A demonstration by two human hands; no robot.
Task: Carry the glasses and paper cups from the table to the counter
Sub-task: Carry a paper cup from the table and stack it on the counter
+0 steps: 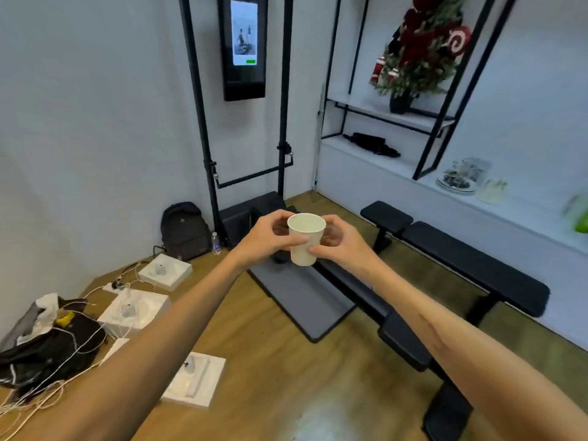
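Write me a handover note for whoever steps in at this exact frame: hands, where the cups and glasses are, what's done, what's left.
Left hand: grips the paper cup from its side, and seems to hold a clear glass behind it.
Right hand: thumb pinches the same cup; it too appears to hold a glass, hard to make out.
The cup is upright, in mid-air over the floor, between both hands.
Counter lies ahead to the right, with a plate and some blurred items on it.
Done: load picked up.
Left: walk it to the counter and set everything down. The table is out of view.
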